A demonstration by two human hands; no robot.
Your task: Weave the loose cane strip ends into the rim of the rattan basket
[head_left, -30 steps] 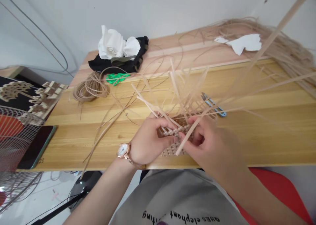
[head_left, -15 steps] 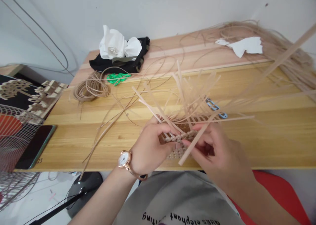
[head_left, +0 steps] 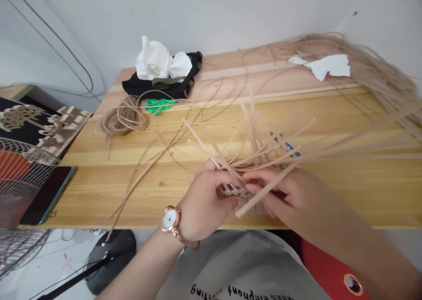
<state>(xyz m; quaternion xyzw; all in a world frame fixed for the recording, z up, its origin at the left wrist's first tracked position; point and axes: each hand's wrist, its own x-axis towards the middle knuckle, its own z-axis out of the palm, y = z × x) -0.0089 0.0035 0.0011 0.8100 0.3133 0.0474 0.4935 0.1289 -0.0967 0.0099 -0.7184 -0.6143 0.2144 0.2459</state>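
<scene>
A small woven rattan piece (head_left: 234,191) with an open-work side and a braided edge is between my hands, close to the table's front edge. My left hand (head_left: 209,194) pinches its left part between thumb and fingers. On the other side, my right hand (head_left: 280,188) is closed at the edge of the weave, and a flat rattan strip (head_left: 267,190) slants across its fingers. Many loose strip ends (head_left: 252,128) fan up and out from the piece, some blurred. What the right fingertips grip is partly hidden. A blue tool (head_left: 290,148) lies just behind the weaving, partly covered by strips.
A rattan coil (head_left: 123,117), green netting (head_left: 160,106) and a black bag (head_left: 158,89) with white tissue (head_left: 152,60) lie back left. A phone (head_left: 48,194) rests at the left edge. A rattan heap (head_left: 379,71) and torn white paper (head_left: 329,65) occupy the back right.
My right hand has shifted slightly right and its fingers now cover more of the braided edge. The long strips at right have swung lower. My left hand keeps its hold.
</scene>
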